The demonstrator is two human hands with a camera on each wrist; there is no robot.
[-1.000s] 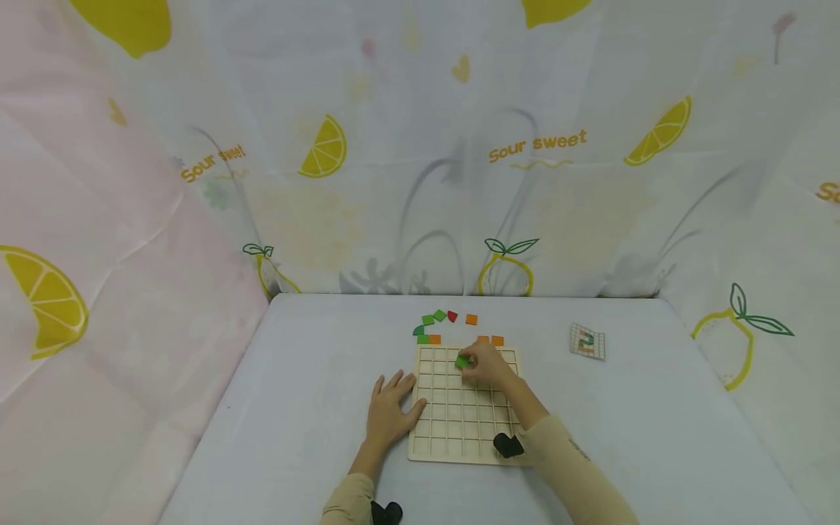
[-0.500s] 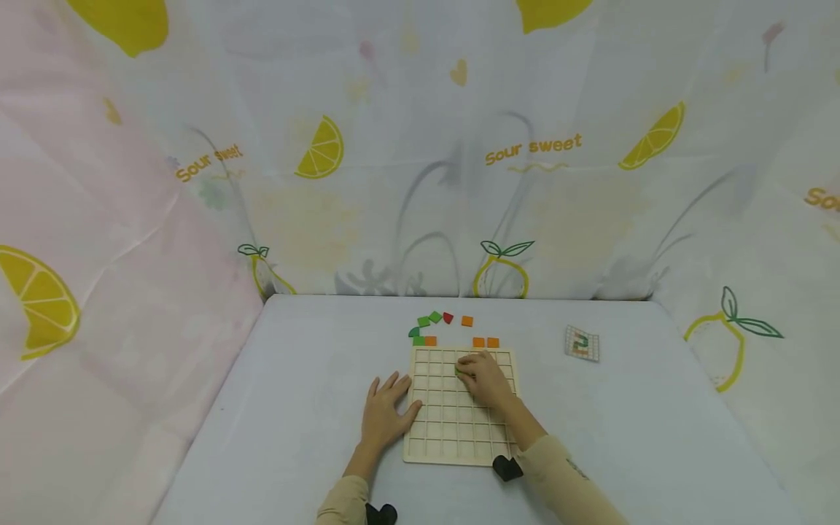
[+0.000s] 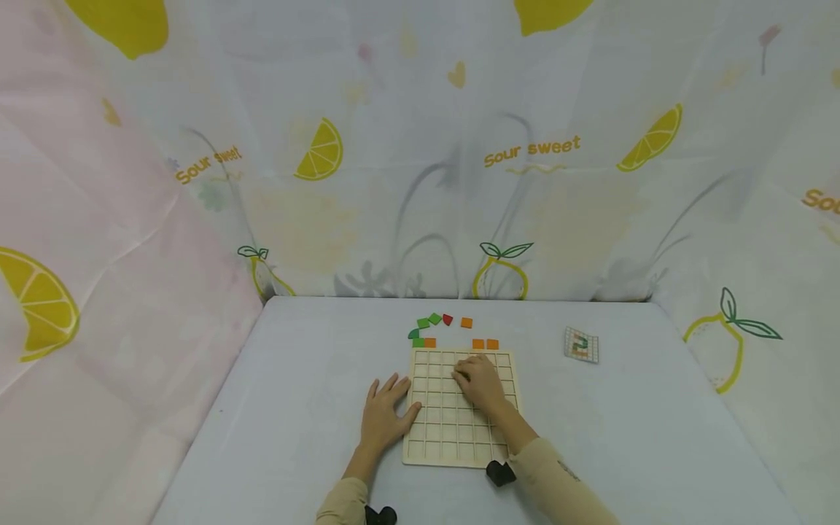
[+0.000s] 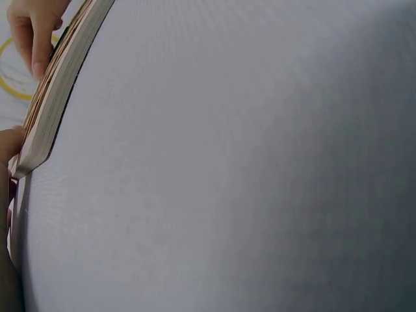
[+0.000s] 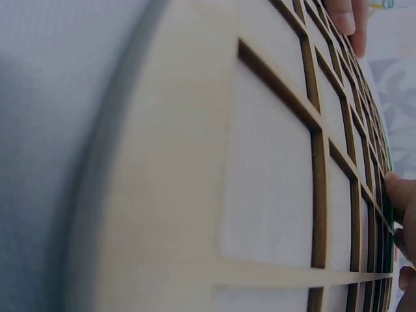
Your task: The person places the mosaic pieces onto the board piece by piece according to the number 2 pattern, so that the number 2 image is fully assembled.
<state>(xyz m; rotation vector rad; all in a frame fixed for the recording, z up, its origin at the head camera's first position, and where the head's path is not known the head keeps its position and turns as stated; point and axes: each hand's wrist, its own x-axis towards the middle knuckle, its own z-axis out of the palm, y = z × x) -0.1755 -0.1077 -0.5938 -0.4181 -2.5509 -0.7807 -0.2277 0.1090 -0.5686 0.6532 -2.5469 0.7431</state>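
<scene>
A light wooden grid board (image 3: 429, 430) lies on the white table. My left hand (image 3: 385, 419) rests with spread fingers along its left edge, the thumb over the rim. Over the board's upper middle cells is my right hand (image 3: 479, 383), its thumb and fingers bent together down at the grid. The green square tile it pinches is almost wholly covered by the fingers in the head view. In the right wrist view, the right hand's fingertips (image 5: 392, 185) touch the far part of the grid, and the left hand's fingers show at the top.
Behind the board lie green tiles (image 3: 423, 322), a dark green rounded piece (image 3: 413, 333), a red piece (image 3: 448, 319) and several orange tiles (image 3: 467, 322). A card with a coloured grid pattern (image 3: 581, 345) lies at the back right. A printed cloth (image 3: 394, 219) hangs behind the table.
My right hand has brought the green tile from the board's top rows slightly down and toward me, and the tile has gone out of sight under the fingers. The left hand stays put.
</scene>
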